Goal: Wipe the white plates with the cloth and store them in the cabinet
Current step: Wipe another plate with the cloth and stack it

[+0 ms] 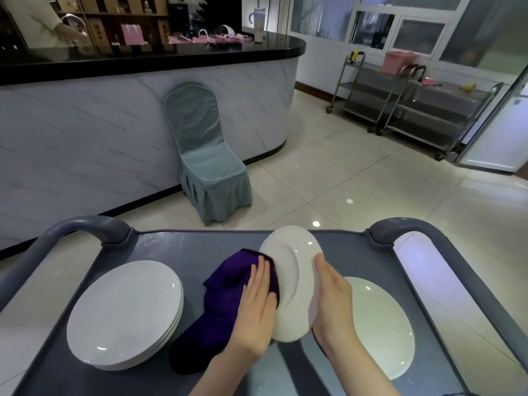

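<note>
Plate [294, 284]: white, tilted up on edge, lower centre of frame. Left hand [254, 307] fingers [261, 271] straight and together, flat on the purple cloth [225, 287], pressing it against the plate's left side. Right hand [333, 295] fingers straight along the plate's right rim, thumb hidden. Cloth tail hangs down to the grey cart [183, 247]. Stack of plates [123, 312] lower left on the cart, single plate [380, 327] lower right. Covered chair [205, 155] mid-frame against the counter [85, 124]
</note>
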`<control>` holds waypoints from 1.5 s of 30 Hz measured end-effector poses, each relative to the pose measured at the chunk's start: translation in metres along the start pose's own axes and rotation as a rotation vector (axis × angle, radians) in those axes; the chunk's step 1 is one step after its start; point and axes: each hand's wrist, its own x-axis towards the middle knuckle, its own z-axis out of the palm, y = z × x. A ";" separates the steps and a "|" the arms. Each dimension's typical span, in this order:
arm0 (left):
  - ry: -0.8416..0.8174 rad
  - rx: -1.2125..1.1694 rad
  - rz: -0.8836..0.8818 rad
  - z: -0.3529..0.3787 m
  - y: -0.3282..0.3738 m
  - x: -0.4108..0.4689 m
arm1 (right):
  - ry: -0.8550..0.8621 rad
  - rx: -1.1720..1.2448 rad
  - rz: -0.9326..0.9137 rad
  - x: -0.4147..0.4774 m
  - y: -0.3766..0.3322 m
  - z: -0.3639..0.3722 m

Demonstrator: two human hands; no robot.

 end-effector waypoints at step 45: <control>0.565 -0.713 -0.609 -0.209 -0.201 -0.104 | -0.477 -0.964 -0.171 -0.017 0.149 0.181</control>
